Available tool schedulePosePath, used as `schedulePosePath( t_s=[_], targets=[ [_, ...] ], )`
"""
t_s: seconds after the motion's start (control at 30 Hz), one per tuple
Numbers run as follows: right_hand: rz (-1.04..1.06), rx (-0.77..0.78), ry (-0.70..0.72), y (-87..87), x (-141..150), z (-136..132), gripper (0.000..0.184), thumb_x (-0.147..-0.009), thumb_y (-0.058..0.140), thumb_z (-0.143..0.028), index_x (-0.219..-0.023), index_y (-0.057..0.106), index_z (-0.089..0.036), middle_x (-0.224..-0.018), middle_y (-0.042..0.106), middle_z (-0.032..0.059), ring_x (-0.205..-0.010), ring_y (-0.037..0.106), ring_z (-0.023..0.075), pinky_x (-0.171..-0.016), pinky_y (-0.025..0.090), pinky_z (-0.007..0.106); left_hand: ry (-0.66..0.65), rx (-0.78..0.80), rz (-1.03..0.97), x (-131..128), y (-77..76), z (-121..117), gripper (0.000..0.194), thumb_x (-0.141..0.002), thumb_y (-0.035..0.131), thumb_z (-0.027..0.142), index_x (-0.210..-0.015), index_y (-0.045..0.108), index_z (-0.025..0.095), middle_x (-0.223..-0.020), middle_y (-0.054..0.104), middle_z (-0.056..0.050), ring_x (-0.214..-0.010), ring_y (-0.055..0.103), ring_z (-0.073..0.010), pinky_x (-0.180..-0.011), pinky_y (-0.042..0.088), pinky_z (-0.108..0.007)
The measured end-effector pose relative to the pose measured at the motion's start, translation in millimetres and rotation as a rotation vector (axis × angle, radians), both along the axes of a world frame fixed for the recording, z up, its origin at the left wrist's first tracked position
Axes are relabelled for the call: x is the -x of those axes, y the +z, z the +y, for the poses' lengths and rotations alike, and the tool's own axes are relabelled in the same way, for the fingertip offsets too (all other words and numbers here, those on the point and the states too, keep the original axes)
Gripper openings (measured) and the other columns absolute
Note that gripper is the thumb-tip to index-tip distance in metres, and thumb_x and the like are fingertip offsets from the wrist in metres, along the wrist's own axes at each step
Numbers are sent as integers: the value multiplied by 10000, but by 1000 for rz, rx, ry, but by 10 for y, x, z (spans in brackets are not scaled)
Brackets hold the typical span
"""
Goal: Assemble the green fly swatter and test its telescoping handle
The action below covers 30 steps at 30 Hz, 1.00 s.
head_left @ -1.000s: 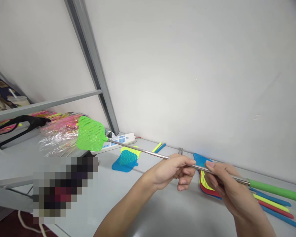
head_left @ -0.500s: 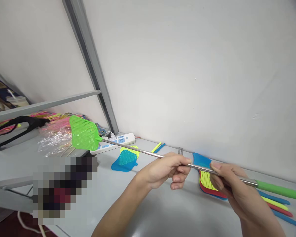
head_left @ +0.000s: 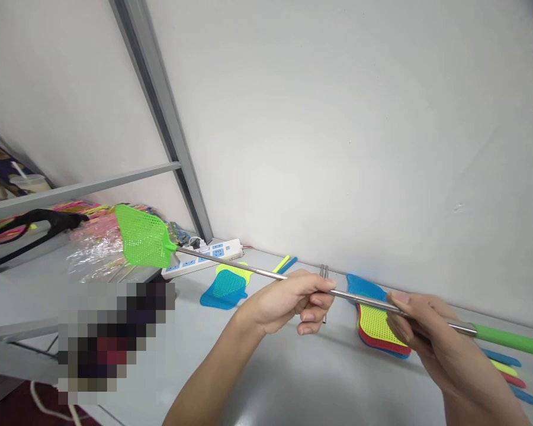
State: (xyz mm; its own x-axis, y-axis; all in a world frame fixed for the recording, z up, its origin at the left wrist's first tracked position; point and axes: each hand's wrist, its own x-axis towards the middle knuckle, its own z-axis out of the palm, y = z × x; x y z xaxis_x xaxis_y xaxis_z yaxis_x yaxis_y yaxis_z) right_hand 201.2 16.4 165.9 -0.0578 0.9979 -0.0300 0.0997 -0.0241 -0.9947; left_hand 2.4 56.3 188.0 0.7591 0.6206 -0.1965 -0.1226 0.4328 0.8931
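A green fly swatter (head_left: 144,238) with a telescopic metal rod stretches across the view, its mesh head at the left and its green handle (head_left: 510,339) at the right. My left hand (head_left: 295,302) pinches the middle of the rod between thumb and fingers. Closer to the handle, my right hand (head_left: 439,334) is closed on the same rod. Beneath the right hand lies a stack of swatter heads in blue, yellow and red (head_left: 379,325), partly covered by the hand. Coloured handles (head_left: 506,367) poke out beyond it. Metal rods (head_left: 324,271) lie behind my left hand.
On the grey table (head_left: 186,343) lie a blue swatter head (head_left: 224,290), a yellow one (head_left: 249,272) beneath it, and slim handles (head_left: 284,264). A white power strip (head_left: 224,250) sits near the wall. Clear plastic bags (head_left: 95,248) and a metal frame post (head_left: 169,112) are leftward.
My hands have moved slightly apart along the rod, the left one leftward and the right one rightward. The green swatter head has shifted left, and its handle right.
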Motion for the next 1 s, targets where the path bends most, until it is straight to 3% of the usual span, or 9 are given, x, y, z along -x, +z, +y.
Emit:
schedulePosePath(
  t_s=[0.23, 0.57, 1.0],
  targets=[
    [49, 37, -30, -24, -19, 13, 461, -775, 469, -442, -412, 350, -182, -422, 169, -47, -450, 140, 95, -457, 140, 277, -1, 9, 5, 54, -3, 36, 326, -789, 422, 265, -495, 315, 175, -383, 283, 76, -303, 276, -41, -335, 214, -192],
    [209, 100, 100, -82, 48, 89, 467, -805, 415, -436, -416, 365, -182, -401, 117, -69, -422, 133, 86, -446, 154, 270, 37, -84, 65, 94, 19, 52, 334, -797, 399, 254, -481, 326, 172, -402, 298, 68, -338, 315, -53, -384, 250, -209],
    [161, 150, 158, -63, 10, 93, 443, -809, 382, -490, -508, 455, -173, -429, 295, -48, -410, 236, 85, -453, 196, 255, 83, -139, 102, 71, -46, 131, 359, -789, 426, 347, -493, 436, 144, -445, 387, 44, -383, 364, -57, -428, 255, -225]
  ],
)
